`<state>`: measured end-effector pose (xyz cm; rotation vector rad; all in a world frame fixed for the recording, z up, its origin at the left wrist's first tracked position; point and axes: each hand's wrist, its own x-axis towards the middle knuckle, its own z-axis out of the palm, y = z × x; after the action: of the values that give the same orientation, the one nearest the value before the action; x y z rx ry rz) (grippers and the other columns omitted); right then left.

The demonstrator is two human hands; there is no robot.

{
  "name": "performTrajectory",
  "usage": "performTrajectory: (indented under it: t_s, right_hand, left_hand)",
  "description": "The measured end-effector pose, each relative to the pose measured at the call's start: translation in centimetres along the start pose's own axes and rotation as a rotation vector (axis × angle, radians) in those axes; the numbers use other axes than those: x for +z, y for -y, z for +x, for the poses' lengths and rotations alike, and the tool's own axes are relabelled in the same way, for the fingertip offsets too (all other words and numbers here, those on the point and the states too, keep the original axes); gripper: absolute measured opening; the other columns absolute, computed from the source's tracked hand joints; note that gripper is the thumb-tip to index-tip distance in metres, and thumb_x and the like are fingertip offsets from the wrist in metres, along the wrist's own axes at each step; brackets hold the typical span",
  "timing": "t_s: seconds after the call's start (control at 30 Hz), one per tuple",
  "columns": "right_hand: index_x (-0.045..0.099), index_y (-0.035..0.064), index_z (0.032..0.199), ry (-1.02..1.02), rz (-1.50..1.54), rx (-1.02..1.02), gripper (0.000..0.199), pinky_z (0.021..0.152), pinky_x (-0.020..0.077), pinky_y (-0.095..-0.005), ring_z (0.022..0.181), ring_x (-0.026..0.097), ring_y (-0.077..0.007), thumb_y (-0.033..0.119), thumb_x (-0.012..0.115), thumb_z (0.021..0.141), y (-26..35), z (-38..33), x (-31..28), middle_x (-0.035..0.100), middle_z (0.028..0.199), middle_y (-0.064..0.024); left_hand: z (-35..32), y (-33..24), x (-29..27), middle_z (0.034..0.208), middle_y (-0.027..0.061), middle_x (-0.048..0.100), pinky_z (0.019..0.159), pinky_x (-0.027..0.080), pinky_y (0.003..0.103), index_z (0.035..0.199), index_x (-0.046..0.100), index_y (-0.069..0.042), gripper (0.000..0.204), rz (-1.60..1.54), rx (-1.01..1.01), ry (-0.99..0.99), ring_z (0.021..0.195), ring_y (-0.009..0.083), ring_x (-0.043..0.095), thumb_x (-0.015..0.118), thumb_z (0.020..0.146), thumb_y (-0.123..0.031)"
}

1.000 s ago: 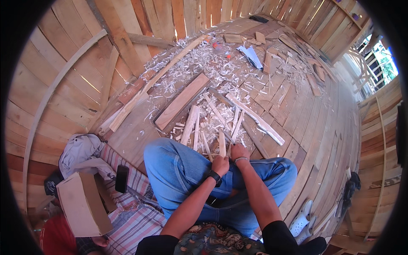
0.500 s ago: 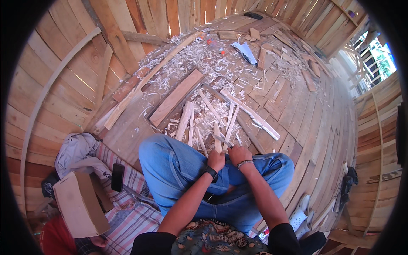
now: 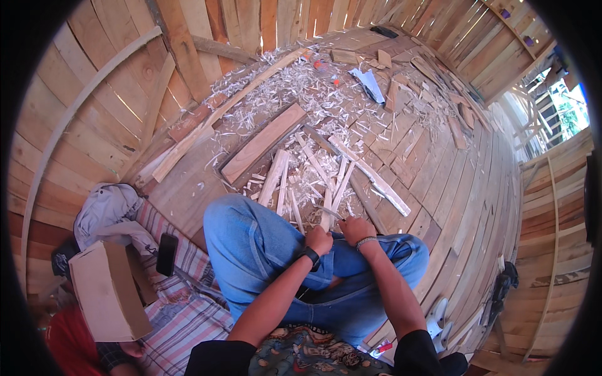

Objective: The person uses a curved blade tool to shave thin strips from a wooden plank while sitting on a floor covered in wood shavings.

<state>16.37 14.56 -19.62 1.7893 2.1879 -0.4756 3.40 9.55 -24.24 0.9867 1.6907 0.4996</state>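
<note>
My left hand (image 3: 318, 240), with a dark band at its wrist, is closed around the near end of a narrow wooden strip (image 3: 327, 198). The strip points away from me over the shavings. Just to its right, my right hand (image 3: 357, 230) grips a knife (image 3: 334, 214), whose thin blade lies across the strip. The fingers hide the knife's handle. Both hands rest close together above my crossed legs in blue jeans (image 3: 251, 250). Beyond them lie several split wooden sticks (image 3: 274, 178) on the floor.
Curly shavings (image 3: 269, 94) cover much of the plank floor. A thick board (image 3: 263, 143) and a long pale strip (image 3: 370, 177) lie ahead. At left, a cardboard box (image 3: 103, 288) and a phone (image 3: 167, 254) sit on a striped cloth, beside another person's red sleeve (image 3: 72, 344).
The knife blade and right hand have shifted slightly down, nearer my left hand. Both hands keep their holds. The whole view has tilted a little.
</note>
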Motion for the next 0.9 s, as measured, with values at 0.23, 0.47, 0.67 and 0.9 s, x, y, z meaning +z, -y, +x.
performTrajectory:
  t_s: [0.23,0.47,0.67,0.9]
  right_hand:
    - [0.064,0.0022,0.089,0.017,0.034,0.009,0.049,0.075,0.0509,-0.0479,0.085,0.064,-0.0392,0.045,0.04,0.093,0.0,0.1,-0.6,0.065,0.089,-0.0241]
    - [0.066,0.0049,0.092,0.029,0.012,0.041,0.048,0.076,0.052,-0.0454,0.088,0.065,-0.0368,0.045,0.041,0.093,-0.2,0.2,-0.9,0.066,0.093,-0.0216]
    - [0.066,0.0053,0.093,0.036,0.009,0.043,0.047,0.077,0.0518,-0.045,0.089,0.065,-0.0364,0.045,0.04,0.093,-0.3,-0.1,-1.0,0.066,0.095,-0.0217]
    - [0.066,0.0031,0.092,0.046,0.055,0.009,0.051,0.08,0.0494,-0.0479,0.09,0.063,-0.0399,0.046,0.038,0.093,-1.1,0.7,-0.3,0.065,0.093,-0.0244]
  left_hand:
    - [0.8,0.8,0.4,0.056,0.0168,0.062,0.053,0.052,0.039,0.077,0.057,0.005,0.035,0.016,0.043,0.001,0.048,0.026,0.063,0.052,0.088,-0.027]
    - [0.1,-0.1,-0.1,0.048,0.0163,0.057,0.047,0.05,0.039,0.065,0.057,0.006,0.045,0.008,0.083,-0.043,0.041,0.0259,0.06,0.045,0.092,-0.028]
    - [0.3,0.1,0.1,0.047,0.016,0.056,0.039,0.046,0.037,0.068,0.057,0.009,0.047,-0.01,0.053,-0.029,0.039,0.0243,0.058,0.045,0.093,-0.029]
    - [0.2,0.1,-0.1,0.047,0.0155,0.056,0.035,0.044,0.036,0.067,0.057,0.008,0.046,-0.011,0.045,-0.031,0.037,0.0237,0.057,0.045,0.093,-0.028]
